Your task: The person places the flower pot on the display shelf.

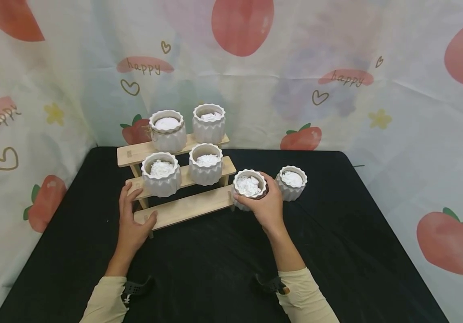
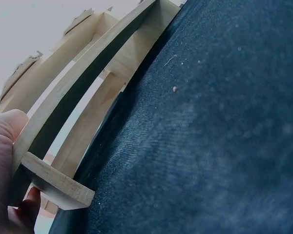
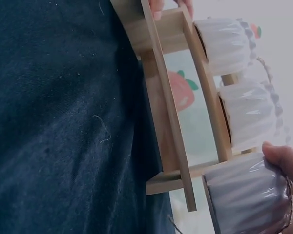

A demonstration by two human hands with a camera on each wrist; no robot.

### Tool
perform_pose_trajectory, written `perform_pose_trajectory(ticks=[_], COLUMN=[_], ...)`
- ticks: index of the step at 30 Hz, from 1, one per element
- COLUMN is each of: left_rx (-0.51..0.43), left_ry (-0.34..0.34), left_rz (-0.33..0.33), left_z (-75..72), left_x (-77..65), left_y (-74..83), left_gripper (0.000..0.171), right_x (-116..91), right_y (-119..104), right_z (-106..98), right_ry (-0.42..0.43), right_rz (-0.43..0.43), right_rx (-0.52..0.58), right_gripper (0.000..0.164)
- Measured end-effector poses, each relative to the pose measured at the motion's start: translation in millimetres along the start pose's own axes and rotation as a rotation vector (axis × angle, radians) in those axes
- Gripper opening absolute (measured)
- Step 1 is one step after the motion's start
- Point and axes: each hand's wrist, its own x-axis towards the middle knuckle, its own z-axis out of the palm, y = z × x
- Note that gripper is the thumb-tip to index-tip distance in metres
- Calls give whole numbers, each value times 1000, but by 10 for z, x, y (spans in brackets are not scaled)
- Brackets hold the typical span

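A wooden three-step stand (image 1: 187, 207) stands on the black table. My left hand (image 1: 132, 229) grips its left end, thumb on the lowest shelf; in the left wrist view a fingertip shows beneath the board. My right hand (image 1: 269, 204) holds a white fluted pot (image 1: 249, 185) by its rim, at the right end of the lowest shelf. That pot (image 3: 246, 195) hangs beside the shelf end in the right wrist view. Two more pots, a left one (image 1: 161, 177) and a right one (image 1: 205, 166), sit on the middle step. White crumbly filling shows inside them.
On the top step stand a pot with twine (image 1: 168, 132) and another white pot (image 1: 209, 125). One more pot (image 1: 291, 185) stands on the black tablecloth (image 1: 336, 251), just right of my right hand. A printed fabric backdrop (image 1: 255, 98) rises behind the table.
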Motion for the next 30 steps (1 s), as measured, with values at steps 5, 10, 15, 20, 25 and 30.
perform_pose_trajectory(ticks=[5, 10, 15, 20, 25, 30], left_rx=[5, 15, 18, 16, 9, 11], left_ry=[3, 3, 8, 10, -1, -1], left_rz=[4, 9, 14, 10, 8, 10], left_z=[-1, 6, 14, 20, 7, 1], left_x=[-6, -6, -4, -4, 0, -1], left_y=[-11, 3, 27, 53, 19, -4], left_gripper=[71, 72, 71, 71, 71, 72], right_x=[13, 18, 24, 30, 41, 44], right_y=[-20, -39, -38, -42, -36, -43], right_z=[44, 92, 135, 169, 212, 253], right_ry=[-9, -15, -26, -32, -32, -26], right_rz=[-23, -19, -9, -11, -24, -28], right_rx=[-17, -34, -49, -77, -78, -80], right_gripper=[88, 88, 89, 89, 88, 89])
